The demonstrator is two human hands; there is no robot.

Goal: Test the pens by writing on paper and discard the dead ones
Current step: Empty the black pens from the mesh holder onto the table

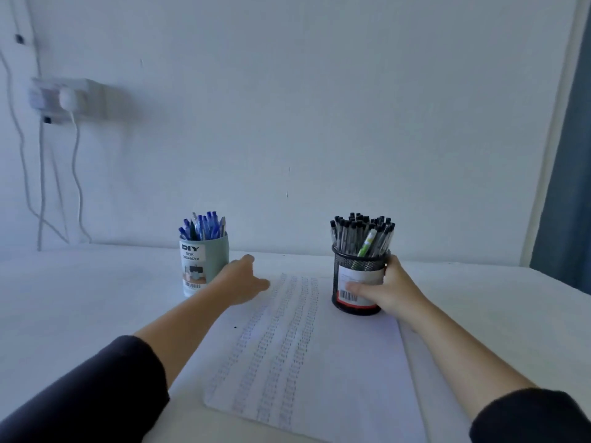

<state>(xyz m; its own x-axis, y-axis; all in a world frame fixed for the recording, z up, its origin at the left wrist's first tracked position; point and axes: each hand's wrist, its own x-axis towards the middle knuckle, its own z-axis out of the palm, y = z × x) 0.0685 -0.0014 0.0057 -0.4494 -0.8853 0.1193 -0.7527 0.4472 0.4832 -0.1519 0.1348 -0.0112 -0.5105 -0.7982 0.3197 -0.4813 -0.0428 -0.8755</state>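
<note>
A plain home or office desk corner. A white table (96,282) stands against a bare white wall (319,107), with a wall socket (64,99) and hanging cables (76,174) at the left. 2 pen holders (204,266) full of pens (363,233) and a sheet of paper (319,362) lie on it.

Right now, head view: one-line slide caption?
Right hand grips the black mesh pen cup; left hand reaches beside the green desk organizer, over scribbled paper.
</note>
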